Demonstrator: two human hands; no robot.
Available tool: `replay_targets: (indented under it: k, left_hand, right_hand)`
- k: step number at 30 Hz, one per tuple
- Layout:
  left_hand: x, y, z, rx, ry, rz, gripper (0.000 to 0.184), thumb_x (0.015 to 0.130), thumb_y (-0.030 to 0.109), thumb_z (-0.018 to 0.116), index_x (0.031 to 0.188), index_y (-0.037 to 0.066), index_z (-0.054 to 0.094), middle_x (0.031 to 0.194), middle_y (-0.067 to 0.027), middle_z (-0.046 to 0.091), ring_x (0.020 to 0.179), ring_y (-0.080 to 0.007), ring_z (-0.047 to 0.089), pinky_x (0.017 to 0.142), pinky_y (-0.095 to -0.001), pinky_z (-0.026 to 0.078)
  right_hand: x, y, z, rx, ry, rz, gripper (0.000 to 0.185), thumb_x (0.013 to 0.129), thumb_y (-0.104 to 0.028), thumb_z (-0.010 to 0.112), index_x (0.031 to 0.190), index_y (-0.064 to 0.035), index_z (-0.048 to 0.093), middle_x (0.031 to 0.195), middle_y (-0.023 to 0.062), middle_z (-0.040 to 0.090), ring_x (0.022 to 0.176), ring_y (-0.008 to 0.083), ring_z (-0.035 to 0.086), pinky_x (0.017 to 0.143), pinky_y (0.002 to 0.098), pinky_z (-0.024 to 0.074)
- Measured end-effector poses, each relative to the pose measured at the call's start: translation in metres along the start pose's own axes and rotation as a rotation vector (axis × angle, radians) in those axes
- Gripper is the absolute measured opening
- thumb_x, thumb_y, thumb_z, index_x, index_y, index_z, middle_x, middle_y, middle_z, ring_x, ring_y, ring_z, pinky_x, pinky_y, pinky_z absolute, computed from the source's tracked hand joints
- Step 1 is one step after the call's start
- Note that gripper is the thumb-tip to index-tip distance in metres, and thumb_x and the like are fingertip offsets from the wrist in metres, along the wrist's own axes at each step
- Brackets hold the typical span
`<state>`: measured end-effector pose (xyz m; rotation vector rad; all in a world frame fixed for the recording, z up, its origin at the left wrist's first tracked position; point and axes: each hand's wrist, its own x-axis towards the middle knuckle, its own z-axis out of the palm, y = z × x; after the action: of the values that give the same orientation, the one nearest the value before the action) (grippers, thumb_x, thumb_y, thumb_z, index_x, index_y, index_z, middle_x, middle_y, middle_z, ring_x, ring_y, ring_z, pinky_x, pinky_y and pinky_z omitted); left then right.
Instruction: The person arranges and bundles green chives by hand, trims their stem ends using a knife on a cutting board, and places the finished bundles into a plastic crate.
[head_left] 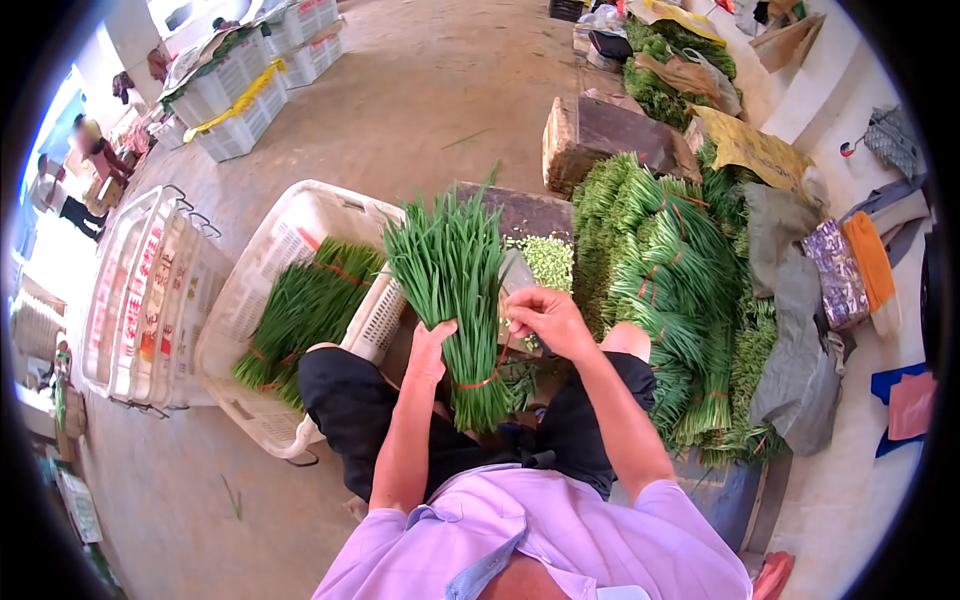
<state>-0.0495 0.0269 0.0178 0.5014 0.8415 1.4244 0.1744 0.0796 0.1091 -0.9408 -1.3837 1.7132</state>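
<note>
A large bundle of long green stalks (450, 280) stands upright between my knees, with a red band (483, 380) around its lower part. My left hand (431, 345) grips the bundle's left side. To the right of the bundle is my right hand (548, 318), its fingers pinched together near the stalks. A thin red strand runs from near those fingertips down toward the band. Behind the hand, pale green cut pieces (548, 262) lie on a dark board (525, 215). At my left, a white crate (235, 290) holds banded green bundles (310, 320).
Piled green bundles (660, 270) lie close on my right, beside grey sacks (800, 380). Stacked white crates (150, 300) stand at the left, more crates (235, 105) farther back. A wooden box (615, 140) sits ahead. Two people (95, 150) are far left.
</note>
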Motion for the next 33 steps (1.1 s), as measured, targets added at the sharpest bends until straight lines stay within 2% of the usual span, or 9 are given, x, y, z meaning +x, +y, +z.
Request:
replay_targets:
  k: [6,9,12,16,20,24,27,30,33]
  left_hand:
    - [-0.003,0.002,0.006,0.018,0.053,0.012,0.040,0.082,0.006,0.069,0.121,0.002,0.064,0.109,-0.0064,0.070,0.095,-0.0181,0.068,0.085,-0.0354,0.056]
    - [-0.001,-0.001,0.001,0.018,0.051,0.018,0.041,0.081,0.006,0.069,0.121,0.002,0.063,0.110,-0.0056,0.069,0.096,-0.0179,0.067,0.086,-0.0360,0.055]
    - [0.003,-0.002,-0.010,0.036,0.082,0.054,0.044,0.082,0.009,0.067,0.124,0.000,0.059,0.112,-0.0083,0.068,0.098,-0.0214,0.068,0.087,-0.0380,0.057]
    - [0.005,0.010,-0.027,-0.152,0.122,0.019,0.044,0.083,0.009,0.064,0.125,-0.001,0.059,0.113,-0.0128,0.069,0.099,-0.0264,0.069,0.087,-0.0431,0.058]
    - [0.007,0.014,-0.029,-0.180,0.146,0.051,0.040,0.084,0.009,0.062,0.123,-0.001,0.060,0.112,-0.0127,0.069,0.098,-0.0265,0.069,0.086,-0.0430,0.059]
    - [0.007,0.015,-0.026,-0.163,0.108,0.107,0.039,0.085,0.008,0.061,0.123,-0.002,0.060,0.111,-0.0116,0.069,0.096,-0.0255,0.070,0.085,-0.0426,0.060]
    - [0.002,0.013,-0.021,-0.110,0.121,0.147,0.043,0.080,0.009,0.067,0.121,-0.001,0.061,0.108,-0.0083,0.069,0.095,-0.0221,0.068,0.086,-0.0389,0.056]
    - [-0.002,0.008,-0.022,0.017,0.127,0.157,0.042,0.080,0.005,0.068,0.121,-0.001,0.062,0.108,-0.0077,0.070,0.095,-0.0209,0.068,0.087,-0.0377,0.055]
    - [-0.010,0.008,-0.011,0.099,0.129,0.125,0.040,0.080,-0.001,0.069,0.119,-0.001,0.064,0.108,-0.0071,0.070,0.094,-0.0188,0.068,0.087,-0.0361,0.055]
  right_hand:
    - [0.012,0.003,0.034,-0.210,0.120,0.062,0.017,0.093,-0.012,0.071,0.104,0.0007,0.070,0.075,-0.0002,0.066,0.061,0.0060,0.060,0.056,0.0226,0.0504]
    - [0.024,0.006,0.037,-0.603,0.019,-0.168,0.014,0.093,-0.017,0.072,0.091,-0.0026,0.072,0.069,0.0002,0.063,0.059,0.0069,0.056,0.051,0.0245,0.0458]
    - [0.010,-0.005,0.038,-0.184,0.028,0.044,0.012,0.092,-0.014,0.071,0.089,-0.0034,0.071,0.067,-0.0001,0.061,0.056,0.0064,0.056,0.050,0.0238,0.0448]
    - [-0.005,-0.019,0.003,0.299,0.390,-0.253,0.010,0.096,-0.005,0.064,0.087,-0.0026,0.067,0.072,0.0023,0.062,0.055,0.0095,0.056,0.050,0.0240,0.0482]
    - [-0.011,-0.004,-0.022,-0.110,0.486,-0.261,0.009,0.097,-0.007,0.063,0.091,-0.0026,0.067,0.068,0.0001,0.060,0.056,0.0103,0.057,0.052,0.0245,0.0475]
    - [-0.028,0.006,-0.019,-0.535,-0.131,0.292,0.014,0.088,-0.011,0.066,0.096,-0.0001,0.069,0.070,0.0055,0.067,0.057,0.0126,0.062,0.055,0.0285,0.0504]
    - [-0.029,0.010,-0.008,-0.758,-0.411,0.199,0.018,0.089,-0.012,0.066,0.102,0.0005,0.070,0.071,0.0068,0.067,0.058,0.0124,0.062,0.056,0.0281,0.0508]
    - [0.001,-0.009,0.015,-0.452,-0.085,0.234,0.021,0.090,-0.013,0.068,0.106,0.0008,0.068,0.072,0.0086,0.067,0.057,0.0122,0.061,0.057,0.0283,0.0509]
    - [0.020,-0.026,0.039,-0.555,0.095,-0.162,0.018,0.094,-0.014,0.066,0.101,0.0030,0.068,0.069,0.0040,0.065,0.057,0.0102,0.059,0.052,0.0284,0.0484]
